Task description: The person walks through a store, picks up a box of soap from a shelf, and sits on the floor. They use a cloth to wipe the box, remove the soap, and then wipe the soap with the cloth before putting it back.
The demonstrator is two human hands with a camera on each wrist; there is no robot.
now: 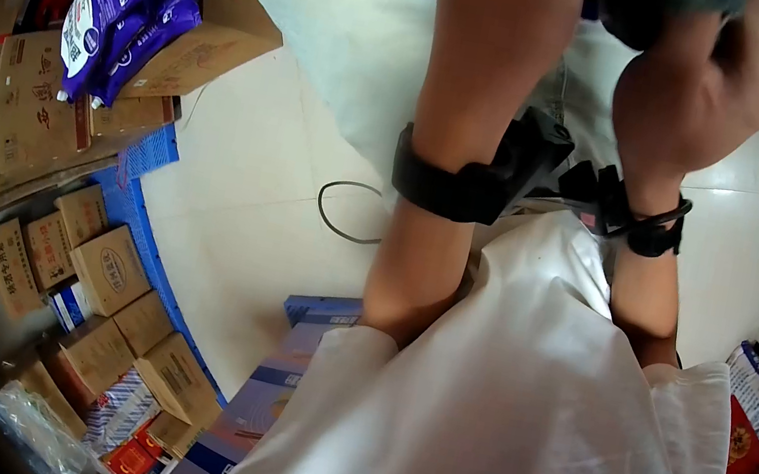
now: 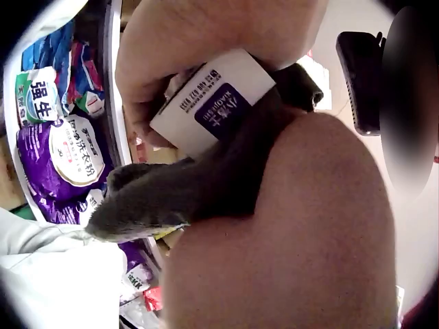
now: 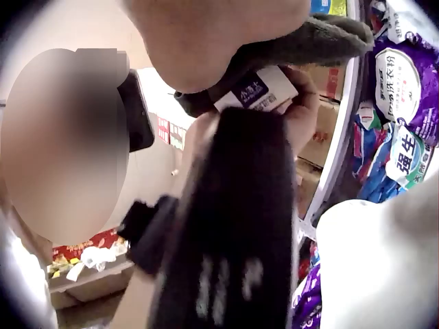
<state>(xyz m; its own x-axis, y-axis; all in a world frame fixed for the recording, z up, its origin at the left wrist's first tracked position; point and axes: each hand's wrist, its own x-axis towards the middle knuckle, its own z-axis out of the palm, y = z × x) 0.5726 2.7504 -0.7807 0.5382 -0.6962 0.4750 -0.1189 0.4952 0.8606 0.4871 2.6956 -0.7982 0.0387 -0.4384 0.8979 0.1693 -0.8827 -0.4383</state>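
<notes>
The left hand (image 2: pixel 206 31) gripped a white box (image 2: pixel 216 103) in its curled fingers; the right hand (image 1: pixel 690 114) clutched a dark cloth (image 2: pixel 171 202) close beside it. Wiping seemed the step underway (contact was hard to confirm), and next probably called for steadying the box.

Your cloth (image 2: pixel 178 195): dark grey-green, plain. Your small box (image 2: pixel 212 103): white, navy-purple label patch, pale lettering on it. You're in a plain white shirt (image 1: pixel 526 385), black wrist straps (image 1: pixel 440 182). Laundry-powder bag (image 2: pixel 62 161) near you: purple, white oval. Cardboard cartons (image 1: pixel 112 269): brown, dark print. Long carton (image 1: pixel 283 382): lavender, navy bands. Floor tiles (image 1: pixel 257 185): cream.
</notes>
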